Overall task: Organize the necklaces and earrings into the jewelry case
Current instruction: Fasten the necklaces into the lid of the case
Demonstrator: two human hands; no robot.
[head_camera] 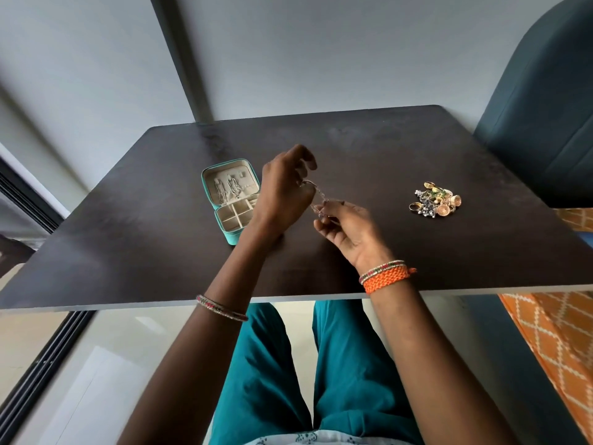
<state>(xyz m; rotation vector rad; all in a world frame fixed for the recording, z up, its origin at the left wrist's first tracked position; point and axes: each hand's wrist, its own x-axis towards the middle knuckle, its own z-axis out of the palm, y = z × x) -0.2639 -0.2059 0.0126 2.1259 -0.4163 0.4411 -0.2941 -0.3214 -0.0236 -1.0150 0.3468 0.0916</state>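
Above the table, left hand and right hand pinch a thin silver necklace (details blurred).

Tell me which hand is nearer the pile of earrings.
Right. The right hand holds the chain mid-table, with bare table between it and the pile of earrings. The left hand is farther away, beside the jewelry case.

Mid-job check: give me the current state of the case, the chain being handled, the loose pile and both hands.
jewelry case: open on the table, lid back, chains hanging inside the lid.
necklace: held off the table, stretched between both hands.
pile of earrings: loose on the table, right of the hands, untouched.
left hand: pinches the necklace's upper end.
right hand: pinches its lower end.
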